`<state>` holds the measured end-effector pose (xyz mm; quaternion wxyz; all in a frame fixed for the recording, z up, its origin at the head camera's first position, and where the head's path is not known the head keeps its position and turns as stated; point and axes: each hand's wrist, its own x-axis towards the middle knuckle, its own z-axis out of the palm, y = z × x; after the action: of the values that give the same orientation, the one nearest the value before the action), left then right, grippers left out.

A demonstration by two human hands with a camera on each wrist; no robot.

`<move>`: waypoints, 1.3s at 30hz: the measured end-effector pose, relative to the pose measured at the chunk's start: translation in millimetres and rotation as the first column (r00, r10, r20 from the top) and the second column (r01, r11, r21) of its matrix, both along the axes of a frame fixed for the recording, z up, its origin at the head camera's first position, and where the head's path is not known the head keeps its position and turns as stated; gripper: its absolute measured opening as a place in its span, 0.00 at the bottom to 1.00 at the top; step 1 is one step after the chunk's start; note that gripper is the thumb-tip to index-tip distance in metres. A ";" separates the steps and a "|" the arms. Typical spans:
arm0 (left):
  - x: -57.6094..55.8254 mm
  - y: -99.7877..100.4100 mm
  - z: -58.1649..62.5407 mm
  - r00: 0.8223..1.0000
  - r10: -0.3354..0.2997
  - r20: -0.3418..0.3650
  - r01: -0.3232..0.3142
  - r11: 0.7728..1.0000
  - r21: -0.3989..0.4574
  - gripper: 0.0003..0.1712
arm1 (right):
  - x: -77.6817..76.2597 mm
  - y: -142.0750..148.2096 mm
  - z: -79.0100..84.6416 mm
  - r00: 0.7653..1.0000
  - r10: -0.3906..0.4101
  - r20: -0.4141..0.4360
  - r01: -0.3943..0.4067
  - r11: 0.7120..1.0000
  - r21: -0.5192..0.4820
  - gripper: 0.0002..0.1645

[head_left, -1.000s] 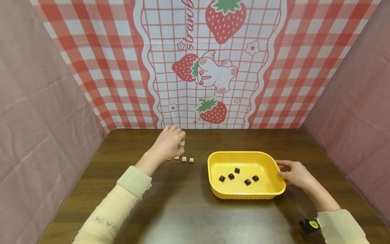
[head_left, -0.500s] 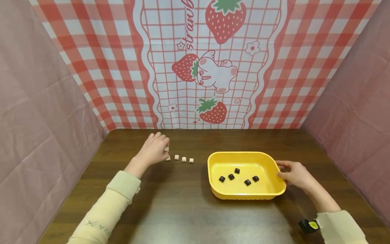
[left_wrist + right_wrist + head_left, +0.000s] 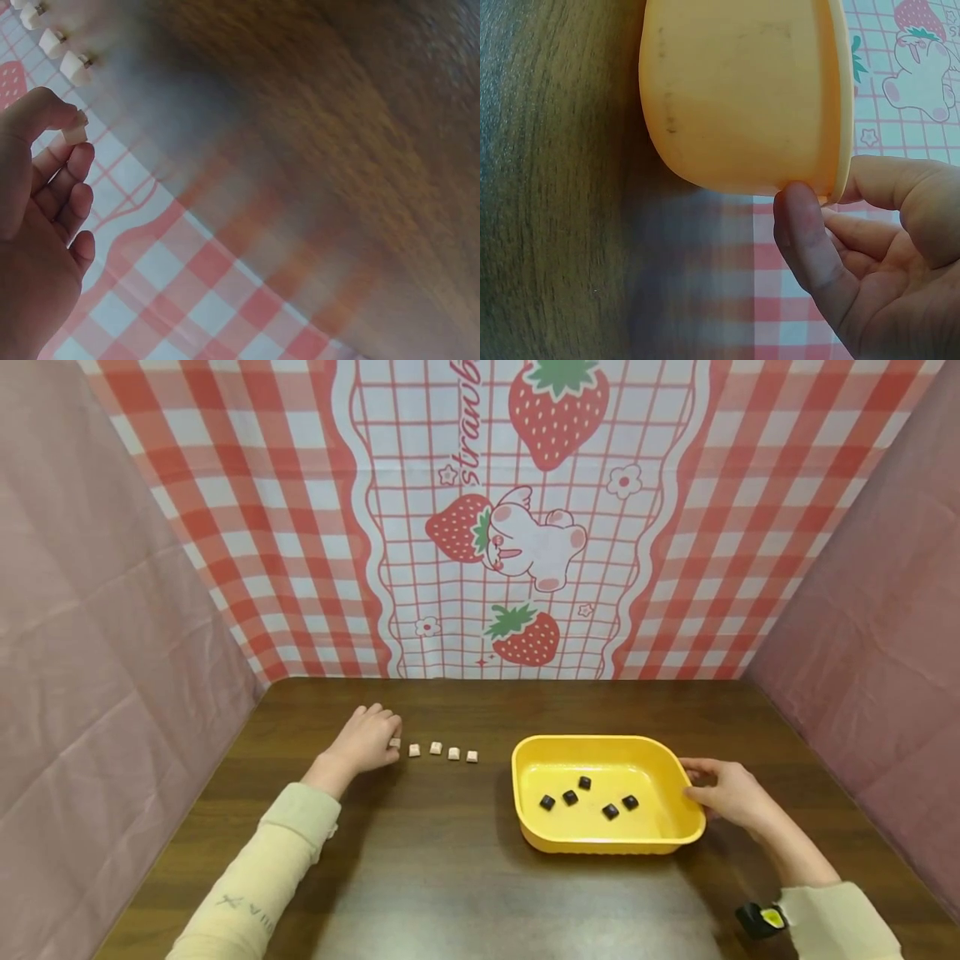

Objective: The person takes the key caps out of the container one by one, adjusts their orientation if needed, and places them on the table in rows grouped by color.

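Note:
My left hand point(image 3: 366, 739) pinches a cream keycap point(image 3: 76, 128) between thumb and index fingertip, low over the table at the left end of a row. To its right, several cream keycaps point(image 3: 436, 748) stand spaced out in a slightly uneven line. My right hand point(image 3: 729, 789) grips the right end of a yellow plastic tray point(image 3: 581, 846). In the right wrist view, the thumb point(image 3: 801, 225) presses on the tray's end wall close to the rim. Several black keycaps point(image 3: 611, 811) lie scattered on the tray's floor.
The dark wood table point(image 3: 420, 877) runs back to a red checked strawberry cloth point(image 3: 300, 527). Pink cloth walls point(image 3: 112, 610) close off both sides. A small black device with a yellow-green mark point(image 3: 761, 920) shows at the right sleeve.
My left hand has moved left and down, carrying the cream keycap past the row to its left end. The right hand and the tray have stayed in place.

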<state>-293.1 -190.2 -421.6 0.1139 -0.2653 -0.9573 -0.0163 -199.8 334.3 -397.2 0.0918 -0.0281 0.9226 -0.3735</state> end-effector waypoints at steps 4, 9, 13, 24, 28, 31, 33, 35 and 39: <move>-3.3 -2.4 -6.4 1.000 0.001 0.027 -0.001 1.000 -0.024 0.10 | -0.2 -0.1 0.9 1.000 0.003 -0.004 -0.003 1.000 -0.003 0.34; -5.2 -2.3 -8.5 0.999 -0.001 0.052 0.002 1.000 -0.029 0.09 | 0.3 -0.6 1.8 1.000 0.003 -0.006 -0.003 1.000 0.001 0.34; -5.1 -2.0 -8.6 0.997 0.003 0.076 -0.001 1.000 -0.030 0.09 | 0.3 -0.7 0.9 1.000 0.003 -0.012 -0.003 1.000 -0.004 0.33; -6.8 -4.1 -11.6 0.994 0.016 0.109 -0.013 1.000 -0.028 0.07 | -1.8 1.3 0.3 1.000 0.000 -0.013 0.000 1.000 -0.017 0.33; -7.0 -5.3 -12.5 0.994 0.013 0.110 -0.010 1.000 -0.028 0.08 | -2.1 1.0 -0.2 1.000 -0.002 -0.007 0.002 1.000 -0.016 0.33; -6.5 -5.6 -11.8 0.993 0.011 0.115 -0.008 1.000 -0.025 0.08 | -2.0 1.1 -0.6 1.000 -0.001 -0.005 0.001 1.000 -0.022 0.33; -6.3 -5.7 -10.8 0.993 0.012 0.114 -0.009 1.000 -0.026 0.08 | -1.8 1.3 -0.6 1.000 0.004 -0.005 -0.005 1.000 -0.025 0.33; -6.1 -5.8 -9.5 0.994 0.015 0.109 -0.012 1.000 -0.029 0.09 | -1.9 1.5 -0.2 1.000 0.003 -0.006 -0.003 1.000 -0.023 0.33; -5.6 -5.7 -5.0 0.996 0.020 0.091 -0.018 0.999 -0.027 0.10 | -2.1 1.3 0.7 1.000 0.000 -0.006 0.000 1.000 -0.019 0.33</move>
<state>-298.7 -195.9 -426.6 0.0669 -0.2566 -0.9641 -0.0148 -202.0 335.6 -396.5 0.0887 -0.0302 0.9194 -0.3820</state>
